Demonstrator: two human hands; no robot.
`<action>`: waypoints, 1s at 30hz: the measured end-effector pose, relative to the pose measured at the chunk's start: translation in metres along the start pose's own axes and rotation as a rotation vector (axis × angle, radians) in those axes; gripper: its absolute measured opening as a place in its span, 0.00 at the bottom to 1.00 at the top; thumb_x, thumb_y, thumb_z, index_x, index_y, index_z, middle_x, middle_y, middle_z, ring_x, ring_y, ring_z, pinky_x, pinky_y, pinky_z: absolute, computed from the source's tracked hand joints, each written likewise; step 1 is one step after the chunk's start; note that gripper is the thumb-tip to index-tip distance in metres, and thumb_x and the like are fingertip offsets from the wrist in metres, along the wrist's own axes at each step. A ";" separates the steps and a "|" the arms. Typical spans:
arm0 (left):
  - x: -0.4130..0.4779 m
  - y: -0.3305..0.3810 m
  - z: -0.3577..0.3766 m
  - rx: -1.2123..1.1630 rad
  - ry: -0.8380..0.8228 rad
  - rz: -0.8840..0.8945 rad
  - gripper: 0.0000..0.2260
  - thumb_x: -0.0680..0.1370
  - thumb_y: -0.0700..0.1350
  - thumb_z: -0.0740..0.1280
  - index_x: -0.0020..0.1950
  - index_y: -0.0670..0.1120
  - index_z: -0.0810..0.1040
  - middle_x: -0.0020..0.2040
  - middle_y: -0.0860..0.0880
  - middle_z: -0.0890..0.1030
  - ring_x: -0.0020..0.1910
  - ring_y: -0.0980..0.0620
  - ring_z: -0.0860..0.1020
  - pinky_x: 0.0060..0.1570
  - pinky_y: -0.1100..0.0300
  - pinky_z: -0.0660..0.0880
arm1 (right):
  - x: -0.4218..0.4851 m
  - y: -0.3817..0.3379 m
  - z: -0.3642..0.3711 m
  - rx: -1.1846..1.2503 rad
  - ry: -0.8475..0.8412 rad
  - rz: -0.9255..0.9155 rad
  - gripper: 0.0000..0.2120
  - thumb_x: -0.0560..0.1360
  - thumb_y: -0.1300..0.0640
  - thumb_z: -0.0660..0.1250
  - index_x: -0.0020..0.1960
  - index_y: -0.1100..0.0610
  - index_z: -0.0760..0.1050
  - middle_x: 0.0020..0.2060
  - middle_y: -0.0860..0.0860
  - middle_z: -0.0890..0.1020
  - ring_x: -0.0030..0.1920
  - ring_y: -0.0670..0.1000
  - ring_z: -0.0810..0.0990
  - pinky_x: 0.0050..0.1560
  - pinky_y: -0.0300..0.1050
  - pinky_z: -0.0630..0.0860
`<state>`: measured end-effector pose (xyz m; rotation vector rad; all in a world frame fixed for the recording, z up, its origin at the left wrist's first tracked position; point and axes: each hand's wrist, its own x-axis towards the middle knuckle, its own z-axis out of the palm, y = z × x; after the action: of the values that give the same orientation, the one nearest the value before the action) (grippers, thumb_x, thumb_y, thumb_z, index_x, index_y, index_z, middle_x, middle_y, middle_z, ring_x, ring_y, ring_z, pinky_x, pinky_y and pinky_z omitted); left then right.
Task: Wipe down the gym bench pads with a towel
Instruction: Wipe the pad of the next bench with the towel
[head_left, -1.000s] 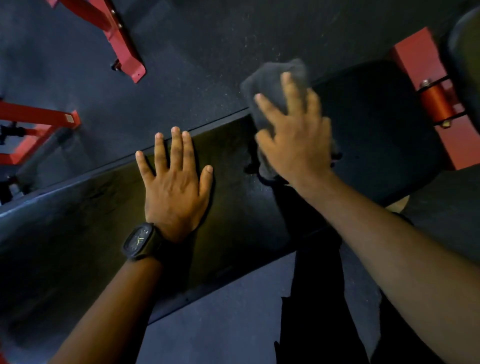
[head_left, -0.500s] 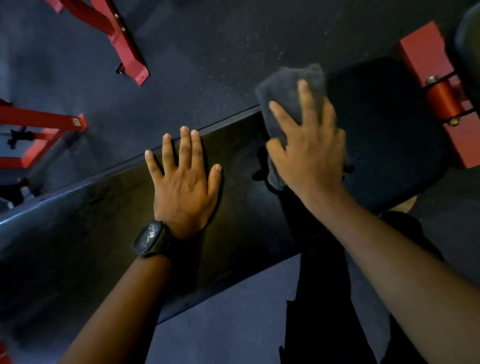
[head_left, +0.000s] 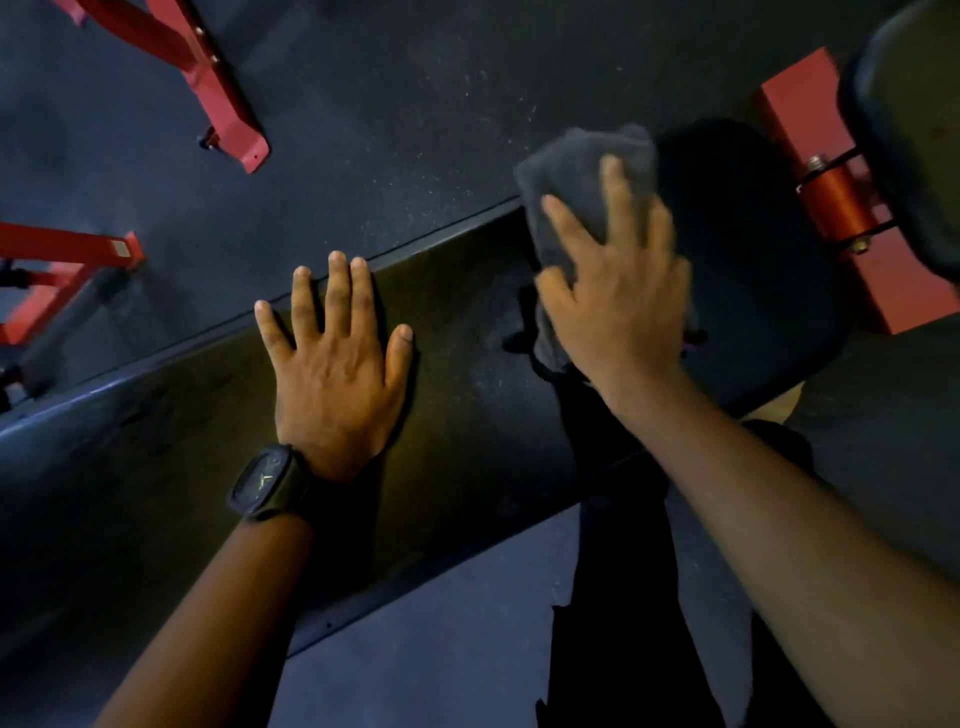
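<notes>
Right hand (head_left: 618, 301), fingers straight, presses the towel (head_left: 571, 171), judged soft and light, at its bunched middle; left hand (head_left: 332, 369) lies flat on the bench pad (head_left: 467, 332).

The left hand (head_left: 337, 364), a black watch (head_left: 267, 480) at its wrist, lies flat with fingers spread on the long bench pad (head_left: 467, 405). The blurred right hand (head_left: 618, 301) presses a grey towel (head_left: 571, 171), seemingly at the seam with the seat pad (head_left: 758, 270).
</notes>
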<state>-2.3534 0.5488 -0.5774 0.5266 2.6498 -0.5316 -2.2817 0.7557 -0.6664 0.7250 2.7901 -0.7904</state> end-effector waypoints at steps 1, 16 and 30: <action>0.000 0.001 0.000 -0.002 0.003 0.000 0.32 0.83 0.63 0.43 0.82 0.48 0.43 0.82 0.48 0.44 0.80 0.42 0.41 0.75 0.35 0.39 | -0.019 0.003 -0.002 -0.013 0.009 0.079 0.30 0.78 0.42 0.58 0.79 0.41 0.59 0.81 0.53 0.53 0.76 0.65 0.59 0.62 0.64 0.73; 0.009 0.015 0.001 -0.001 0.019 0.043 0.31 0.83 0.62 0.44 0.82 0.48 0.44 0.82 0.47 0.47 0.80 0.42 0.43 0.75 0.35 0.40 | -0.029 0.021 -0.003 0.011 0.039 0.137 0.29 0.77 0.44 0.57 0.78 0.42 0.62 0.81 0.53 0.55 0.75 0.65 0.61 0.61 0.64 0.74; 0.016 0.031 -0.002 0.014 -0.012 0.053 0.33 0.81 0.64 0.41 0.82 0.48 0.44 0.82 0.47 0.47 0.80 0.42 0.43 0.75 0.35 0.40 | -0.013 0.036 -0.002 0.035 0.071 0.172 0.27 0.78 0.44 0.59 0.77 0.42 0.65 0.81 0.53 0.57 0.75 0.65 0.61 0.61 0.64 0.74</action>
<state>-2.3542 0.5802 -0.5915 0.5937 2.6151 -0.5363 -2.2531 0.7784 -0.6775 1.0017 2.7338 -0.7978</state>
